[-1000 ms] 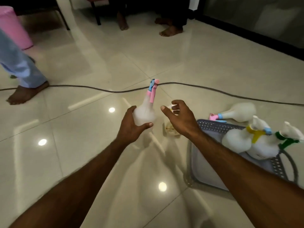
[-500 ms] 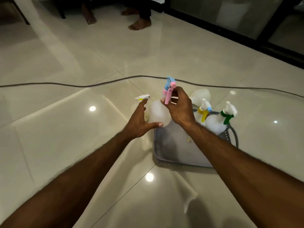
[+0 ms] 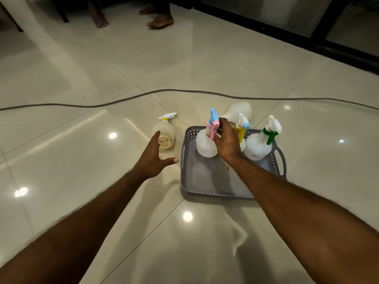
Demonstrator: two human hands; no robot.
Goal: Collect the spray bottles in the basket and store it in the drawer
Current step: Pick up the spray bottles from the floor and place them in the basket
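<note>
Head view, your two bare arms over a glossy tiled floor [image 3: 205,64].

Grey basket [image 3: 207,187]: sits on the floor just in front of you, perforated walls, a handle loop at its right end.

Pink-and-blue spray bottle [image 3: 205,144]: upright at the basket's far left corner. Your right hand [image 3: 226,140] has its grip clenched round the neck and trigger.

Yellow-and-blue spray bottle [image 3: 242,128]: upright in the basket behind your right hand, mostly hidden.

Green spray bottle [image 3: 259,144]: upright at the basket's far right corner, apart from your hand.

Yellow-collared spray bottle [image 3: 165,134]: lying on the floor just left of the basket, nozzle pointing away from you. Your left hand [image 3: 154,158] hovers near it, grip released, fingers spread, thumb out towards the basket; you cannot tell whether the fingertips touch it.

Fifth bottle [image 3: 240,110]: lying on the floor behind the basket, partly hidden.

Cable [image 3: 82,104]: runs across the floor beyond the bottles.

Bare feet [image 3: 161,21]: other people's, at the far edge.
</note>
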